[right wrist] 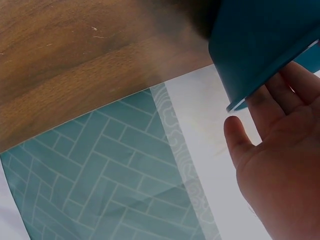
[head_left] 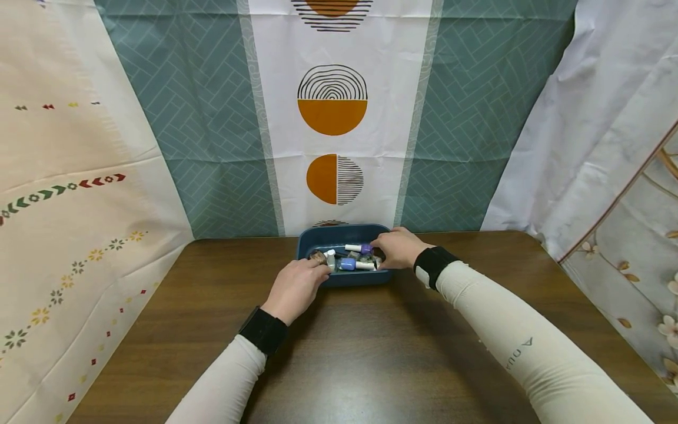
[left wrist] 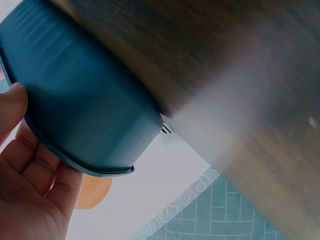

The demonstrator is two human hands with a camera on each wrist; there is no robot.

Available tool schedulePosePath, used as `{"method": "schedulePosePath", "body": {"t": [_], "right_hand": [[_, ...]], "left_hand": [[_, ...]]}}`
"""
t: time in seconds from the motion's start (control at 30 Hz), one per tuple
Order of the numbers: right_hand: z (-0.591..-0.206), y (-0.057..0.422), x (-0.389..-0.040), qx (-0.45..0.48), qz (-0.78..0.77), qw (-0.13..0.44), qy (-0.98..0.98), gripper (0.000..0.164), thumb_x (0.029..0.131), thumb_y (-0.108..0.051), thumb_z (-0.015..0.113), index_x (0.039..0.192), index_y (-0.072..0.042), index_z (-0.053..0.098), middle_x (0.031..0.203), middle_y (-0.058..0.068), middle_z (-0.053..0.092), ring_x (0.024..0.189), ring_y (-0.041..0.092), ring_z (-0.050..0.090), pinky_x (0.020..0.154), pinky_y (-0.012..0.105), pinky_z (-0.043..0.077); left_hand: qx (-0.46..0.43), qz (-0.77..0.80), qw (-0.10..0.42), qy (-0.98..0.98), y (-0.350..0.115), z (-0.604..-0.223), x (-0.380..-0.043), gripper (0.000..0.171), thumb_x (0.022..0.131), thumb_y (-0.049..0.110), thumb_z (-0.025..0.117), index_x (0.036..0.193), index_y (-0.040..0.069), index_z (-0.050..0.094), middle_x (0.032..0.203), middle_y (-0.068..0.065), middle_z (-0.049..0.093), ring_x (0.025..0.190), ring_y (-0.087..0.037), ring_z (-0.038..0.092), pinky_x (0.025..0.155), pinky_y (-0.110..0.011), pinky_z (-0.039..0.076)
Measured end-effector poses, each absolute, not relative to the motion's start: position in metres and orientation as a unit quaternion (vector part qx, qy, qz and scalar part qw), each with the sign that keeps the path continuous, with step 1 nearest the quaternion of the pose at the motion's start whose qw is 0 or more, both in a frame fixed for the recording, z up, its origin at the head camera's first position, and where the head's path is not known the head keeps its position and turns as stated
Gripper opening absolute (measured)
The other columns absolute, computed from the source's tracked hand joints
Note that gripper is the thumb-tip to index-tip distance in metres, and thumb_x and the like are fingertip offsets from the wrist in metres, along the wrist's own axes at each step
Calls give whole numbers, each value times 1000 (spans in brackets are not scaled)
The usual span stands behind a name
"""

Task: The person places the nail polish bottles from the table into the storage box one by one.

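Both hands are at a dark blue plastic bin (head_left: 356,279) that holds several nail polish bottles. My left hand (head_left: 299,285) bends over the bin's front left corner. Its thumb (left wrist: 12,102) overlaps the outer wall at the rim, while the other fingertips are hidden beyond it. A clear bottle with a white cap (head_left: 331,259) lies beside those fingers. At the right end, my right hand (head_left: 399,247) reaches over the rim, fingertips among the bottles and partly hidden. Near it lie a purple bottle (head_left: 366,249) and a blue bottle (head_left: 347,264), both with long white caps.
The bin stands at the far edge of a brown wooden table (head_left: 339,353). Right behind it hangs a green and white patterned curtain (head_left: 333,141). Pale cloths hang along the left side (head_left: 79,235) and right side (head_left: 598,147).
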State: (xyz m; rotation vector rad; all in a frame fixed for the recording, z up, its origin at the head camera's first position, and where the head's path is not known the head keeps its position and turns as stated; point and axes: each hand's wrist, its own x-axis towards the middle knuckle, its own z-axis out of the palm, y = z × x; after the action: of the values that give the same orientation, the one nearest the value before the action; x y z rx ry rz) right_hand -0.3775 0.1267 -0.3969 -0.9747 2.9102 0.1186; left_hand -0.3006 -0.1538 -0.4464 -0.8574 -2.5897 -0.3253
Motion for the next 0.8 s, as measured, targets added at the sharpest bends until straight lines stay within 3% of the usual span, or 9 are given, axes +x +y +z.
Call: {"method": "schedulePosePath", "body": {"t": [0.8], "right_hand": [[-393,127,-374,-315,34,28,948,52,93,-36,93,134,-9,78,119,6,78,117,26,73,122,67,36]], "left_hand": [[-305,-113,192,-926,-154,-446,-300,15,102,15,82,117,13,84,103,0,79,90,-22,70,88,-41,61]]}}
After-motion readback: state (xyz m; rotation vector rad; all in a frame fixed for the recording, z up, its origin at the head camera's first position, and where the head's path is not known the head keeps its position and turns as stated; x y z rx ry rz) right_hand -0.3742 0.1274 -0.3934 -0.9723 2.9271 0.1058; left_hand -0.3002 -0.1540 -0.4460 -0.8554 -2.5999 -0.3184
